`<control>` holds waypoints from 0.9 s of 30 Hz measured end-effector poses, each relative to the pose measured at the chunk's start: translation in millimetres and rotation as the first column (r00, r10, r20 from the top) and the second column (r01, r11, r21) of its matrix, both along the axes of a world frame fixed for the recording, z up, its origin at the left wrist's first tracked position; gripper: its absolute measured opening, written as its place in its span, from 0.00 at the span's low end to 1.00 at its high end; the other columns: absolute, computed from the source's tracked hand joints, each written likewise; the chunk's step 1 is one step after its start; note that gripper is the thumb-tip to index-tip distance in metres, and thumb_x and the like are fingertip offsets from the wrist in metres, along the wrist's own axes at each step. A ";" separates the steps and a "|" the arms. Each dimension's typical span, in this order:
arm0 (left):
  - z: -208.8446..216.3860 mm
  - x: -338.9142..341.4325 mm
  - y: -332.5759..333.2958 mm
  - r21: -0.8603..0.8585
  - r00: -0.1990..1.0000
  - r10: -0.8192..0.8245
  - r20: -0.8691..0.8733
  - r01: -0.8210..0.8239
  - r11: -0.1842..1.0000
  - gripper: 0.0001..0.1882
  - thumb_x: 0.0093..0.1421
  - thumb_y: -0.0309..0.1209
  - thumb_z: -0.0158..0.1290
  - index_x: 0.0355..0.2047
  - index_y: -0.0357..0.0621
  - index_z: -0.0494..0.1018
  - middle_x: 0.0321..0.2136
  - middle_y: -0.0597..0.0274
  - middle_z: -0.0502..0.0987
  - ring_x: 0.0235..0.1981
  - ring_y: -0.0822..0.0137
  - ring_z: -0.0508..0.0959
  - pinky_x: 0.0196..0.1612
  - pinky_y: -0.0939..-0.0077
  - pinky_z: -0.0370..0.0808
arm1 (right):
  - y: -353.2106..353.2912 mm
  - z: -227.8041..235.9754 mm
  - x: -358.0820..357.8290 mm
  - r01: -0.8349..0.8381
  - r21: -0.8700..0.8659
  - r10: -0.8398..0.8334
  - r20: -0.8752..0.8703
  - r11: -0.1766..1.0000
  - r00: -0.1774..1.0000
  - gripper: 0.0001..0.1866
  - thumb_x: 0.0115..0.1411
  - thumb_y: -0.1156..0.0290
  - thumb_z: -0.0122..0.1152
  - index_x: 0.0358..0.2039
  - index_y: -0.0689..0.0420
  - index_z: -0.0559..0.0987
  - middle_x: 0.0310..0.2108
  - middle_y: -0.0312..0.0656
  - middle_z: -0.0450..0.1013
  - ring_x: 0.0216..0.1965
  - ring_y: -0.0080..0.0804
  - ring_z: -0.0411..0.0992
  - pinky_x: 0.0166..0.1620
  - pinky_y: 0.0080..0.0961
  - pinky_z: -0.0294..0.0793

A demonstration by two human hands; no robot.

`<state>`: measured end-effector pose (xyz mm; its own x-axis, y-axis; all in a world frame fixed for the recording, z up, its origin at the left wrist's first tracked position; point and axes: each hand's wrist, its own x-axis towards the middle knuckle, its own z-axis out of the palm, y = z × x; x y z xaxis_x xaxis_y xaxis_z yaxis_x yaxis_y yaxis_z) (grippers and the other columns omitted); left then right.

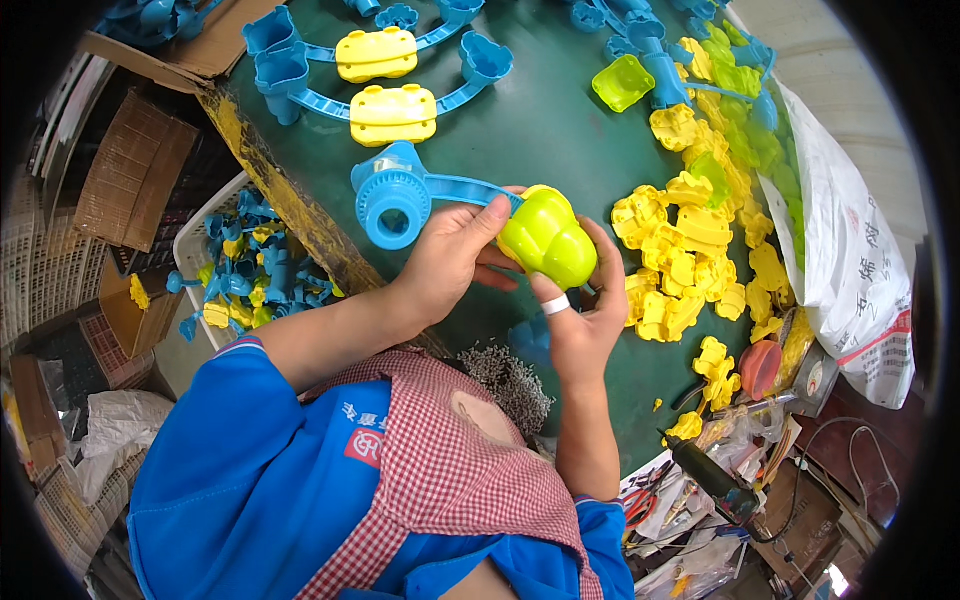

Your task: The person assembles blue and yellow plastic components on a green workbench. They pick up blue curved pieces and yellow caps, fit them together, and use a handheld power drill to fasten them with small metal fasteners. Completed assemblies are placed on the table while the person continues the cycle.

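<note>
Above the green table, my left hand (452,248) is closed round the strap of a blue plastic toy piece (395,205), whose round ring end sticks out to the left. My right hand (585,325) wears a white band on its thumb and grips a lime-green lobed plastic cup (550,238). The cup is against the right end of the blue strap, where a yellow edge shows behind it. Whether the parts are joined is hidden by the cup and my fingers. Beyond my hands lie two curved blue pieces with yellow plates (393,115) across their middles.
Yellow parts (690,250) are heaped on the right beside a white sack (840,240). A lime cup (622,83) lies further back. Near my body is a pile of screws (505,385). A power screwdriver (715,480) lies right; a crate (190,250) of mixed parts stands left.
</note>
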<state>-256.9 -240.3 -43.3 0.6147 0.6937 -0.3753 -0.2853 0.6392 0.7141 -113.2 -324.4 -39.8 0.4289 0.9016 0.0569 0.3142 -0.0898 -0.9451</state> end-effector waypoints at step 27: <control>14.6 -47.6 5.8 -0.232 0.993 -0.023 0.119 0.050 0.971 0.22 0.62 0.37 0.51 0.55 0.49 0.64 0.49 0.60 0.73 0.47 0.65 0.76 0.43 0.66 0.78 | 19.4 -5.9 14.9 -0.561 0.210 0.161 0.826 0.801 0.540 0.27 0.44 0.70 0.66 0.48 0.39 0.74 0.42 0.38 0.75 0.36 0.32 0.75 0.39 0.26 0.74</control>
